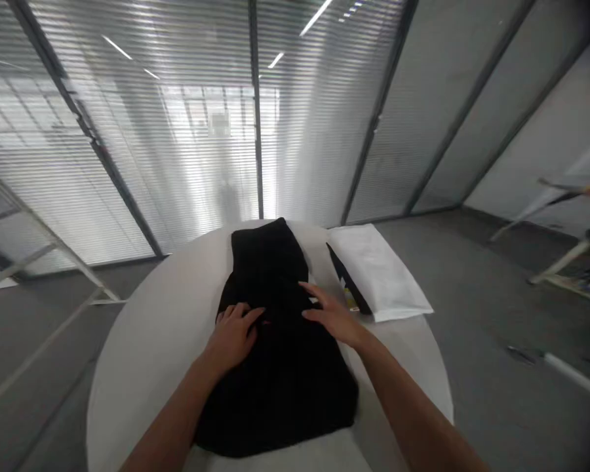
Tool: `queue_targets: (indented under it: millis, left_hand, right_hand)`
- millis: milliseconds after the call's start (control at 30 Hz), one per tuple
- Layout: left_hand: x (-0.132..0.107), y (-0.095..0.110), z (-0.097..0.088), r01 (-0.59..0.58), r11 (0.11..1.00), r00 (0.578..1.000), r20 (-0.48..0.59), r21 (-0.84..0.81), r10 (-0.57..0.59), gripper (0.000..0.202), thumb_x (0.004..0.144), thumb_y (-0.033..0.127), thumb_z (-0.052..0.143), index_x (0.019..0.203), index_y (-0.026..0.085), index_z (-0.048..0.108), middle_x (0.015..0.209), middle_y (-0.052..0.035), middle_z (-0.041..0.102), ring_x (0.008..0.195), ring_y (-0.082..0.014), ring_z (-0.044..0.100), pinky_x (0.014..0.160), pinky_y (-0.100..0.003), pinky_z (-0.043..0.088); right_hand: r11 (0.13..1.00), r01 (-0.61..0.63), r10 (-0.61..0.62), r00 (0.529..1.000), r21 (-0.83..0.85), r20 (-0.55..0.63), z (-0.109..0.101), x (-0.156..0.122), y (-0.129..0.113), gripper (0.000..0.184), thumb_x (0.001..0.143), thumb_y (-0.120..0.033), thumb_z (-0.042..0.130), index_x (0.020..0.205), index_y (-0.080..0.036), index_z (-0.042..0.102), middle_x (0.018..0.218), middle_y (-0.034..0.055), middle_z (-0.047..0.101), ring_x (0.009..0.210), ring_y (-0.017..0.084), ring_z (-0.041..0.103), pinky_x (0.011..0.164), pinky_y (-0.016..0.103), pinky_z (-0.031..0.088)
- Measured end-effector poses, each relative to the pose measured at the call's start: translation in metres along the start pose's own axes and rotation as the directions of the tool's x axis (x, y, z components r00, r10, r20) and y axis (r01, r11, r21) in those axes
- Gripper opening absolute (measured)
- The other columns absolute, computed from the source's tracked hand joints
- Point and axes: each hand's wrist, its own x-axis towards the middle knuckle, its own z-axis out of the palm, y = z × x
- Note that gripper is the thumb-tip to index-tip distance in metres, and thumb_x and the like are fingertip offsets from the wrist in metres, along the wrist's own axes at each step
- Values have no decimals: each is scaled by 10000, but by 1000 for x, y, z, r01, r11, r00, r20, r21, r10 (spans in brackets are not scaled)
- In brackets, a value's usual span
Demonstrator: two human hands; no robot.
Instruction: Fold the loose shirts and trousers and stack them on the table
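A black cloth (282, 393) lies lengthwise on the round white table (132, 360). At its left edge rests the left hand (230, 341), fingers bent; whether it pinches any fabric I cannot tell. The right hand (335, 320), thumb and fingers spread, touches the right edge, gripping nothing visible. Uneven inward pushing could bunch the fabric. A white bag (386, 275), just right of that hand, could crowd any sideways sweep.
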Motion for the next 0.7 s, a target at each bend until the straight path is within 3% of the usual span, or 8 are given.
queue_targets:
  millis: [100,167,267,367,600,700]
  left_hand:
    - [4,-6,3,16,1000,1000,-13,-7,-16,442,869,228,473,1296,314,550,1132,-63,540,1077,-230,494,964,-398,382]
    - [7,-12,6,23,1000,999,-23,-15,-23,422,869,241,482,1279,300,566,1120,-69,541,1079,-231,496,964,-397,389]
    - [9,-21,11,31,999,999,-39,-23,-32,410,866,257,497,1266,288,580,1133,-75,534,1100,-238,489,969,-406,393]
    - [9,-24,12,54,998,998,-43,-12,-54,410,868,258,490,1266,293,582,1165,-77,525,1130,-247,475,990,-430,371]
    - [-4,-1,-22,82,997,994,71,-8,-81,504,843,374,524,1341,293,511,1272,-99,510,1207,-290,436,1000,-472,334]
    - [-9,8,-36,69,997,993,102,-32,-66,533,818,408,547,1341,314,506,1238,-89,529,1192,-294,442,1030,-498,286]
  right_hand:
    - [998,-41,43,999,-51,27,-4,-5,2,652,830,-330,584,1434,-227,362,1337,106,530,1218,256,508,1043,455,363]
    - [1000,-15,18,992,-20,122,-6,-9,1,723,822,-370,605,1465,-234,302,1356,110,517,1220,264,511,1044,463,364]
    - [993,105,-114,962,49,250,-3,-12,-3,901,754,-333,680,1504,-251,188,1475,97,390,1315,264,417,1094,453,311]
    - [981,195,-194,949,21,248,3,-14,-4,1000,709,-247,691,1521,-232,107,1544,105,257,1382,266,312,1134,454,241]
    - [959,280,-262,927,-33,268,-5,-14,-9,964,710,-151,605,1521,-206,86,1554,112,229,1401,241,275,1148,429,213]
    - [961,239,-202,951,-141,236,-14,-15,-7,918,712,-139,582,1512,-194,135,1525,121,288,1367,251,334,1128,419,258]
